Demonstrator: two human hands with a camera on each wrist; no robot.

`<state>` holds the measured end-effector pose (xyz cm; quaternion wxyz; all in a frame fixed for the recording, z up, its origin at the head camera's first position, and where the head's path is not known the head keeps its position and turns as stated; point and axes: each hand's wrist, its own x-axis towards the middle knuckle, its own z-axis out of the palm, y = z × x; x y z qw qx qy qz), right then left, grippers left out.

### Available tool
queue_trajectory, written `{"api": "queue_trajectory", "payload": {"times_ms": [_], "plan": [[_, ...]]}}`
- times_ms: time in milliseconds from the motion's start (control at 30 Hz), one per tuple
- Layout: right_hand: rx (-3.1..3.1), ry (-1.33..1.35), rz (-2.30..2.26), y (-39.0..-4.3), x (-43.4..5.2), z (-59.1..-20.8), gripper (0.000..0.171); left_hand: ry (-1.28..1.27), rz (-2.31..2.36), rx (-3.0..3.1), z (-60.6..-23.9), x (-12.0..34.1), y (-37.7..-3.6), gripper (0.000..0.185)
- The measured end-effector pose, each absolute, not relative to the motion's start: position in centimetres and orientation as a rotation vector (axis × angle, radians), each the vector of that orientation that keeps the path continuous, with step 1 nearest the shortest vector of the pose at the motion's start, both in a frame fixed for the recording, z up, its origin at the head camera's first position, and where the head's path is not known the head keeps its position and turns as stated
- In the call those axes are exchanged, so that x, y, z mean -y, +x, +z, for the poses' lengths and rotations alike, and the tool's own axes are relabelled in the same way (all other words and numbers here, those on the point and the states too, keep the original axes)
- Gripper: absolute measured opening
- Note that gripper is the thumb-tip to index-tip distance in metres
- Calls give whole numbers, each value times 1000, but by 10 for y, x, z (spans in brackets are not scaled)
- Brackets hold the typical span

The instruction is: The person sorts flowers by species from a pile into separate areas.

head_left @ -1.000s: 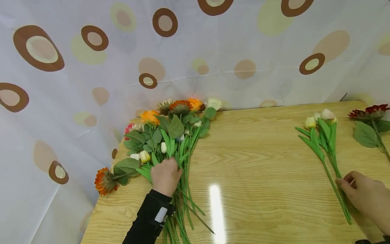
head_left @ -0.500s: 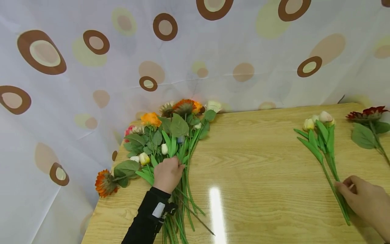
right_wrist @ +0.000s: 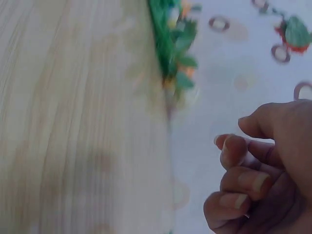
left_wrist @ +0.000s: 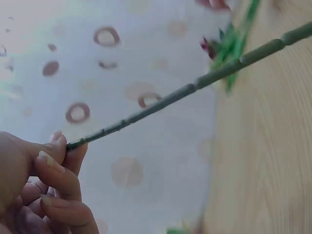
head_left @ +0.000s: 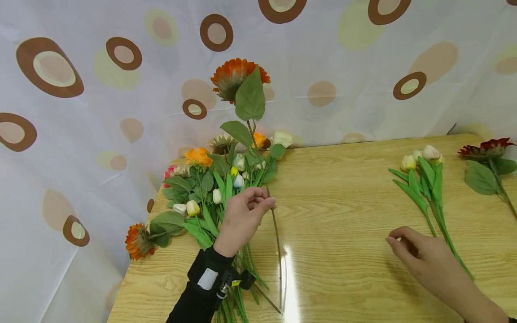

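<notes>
Working remotely, I see my left hand [head_left: 244,217] pinching the orange gerbera-like flower [head_left: 233,77] by its stem [left_wrist: 218,74], bloom above the flower heap [head_left: 207,181]; likely light, springy, best held mid-stem. My right hand [head_left: 434,260], loosely curled, holds nothing.

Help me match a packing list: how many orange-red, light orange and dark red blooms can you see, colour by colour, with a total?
Orange-red: 2, the topmost bloom on the stem in the left hand, and the leftmost bloom
Light orange: 2, the nearer bloom and the farther bloom
Dark red: 1, the rightmost bloom
Total: 5
</notes>
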<state>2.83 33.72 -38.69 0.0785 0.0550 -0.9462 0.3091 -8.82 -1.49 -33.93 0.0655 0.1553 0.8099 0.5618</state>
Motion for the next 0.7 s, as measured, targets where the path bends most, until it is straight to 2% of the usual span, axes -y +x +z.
{"api": "queue_trajectory", "payload": {"times_ms": [200, 367, 533, 700], "plan": [[2730, 437, 1482, 30, -272, -371, 16, 606, 1760, -2209, -332, -27, -70, 14], [2581, 671, 1802, 30, -250, -372, 25, 659, 1788, -2114, -339, -51, -59, 14], [2562, 614, 1729, 35, -252, -373, 28, 685, 1767, -2076, -341, -55, -59, 16], [2614, 355, 1445, 40, -279, -375, 25, 667, 1643, -2165, -345, -43, -68, 31]]}}
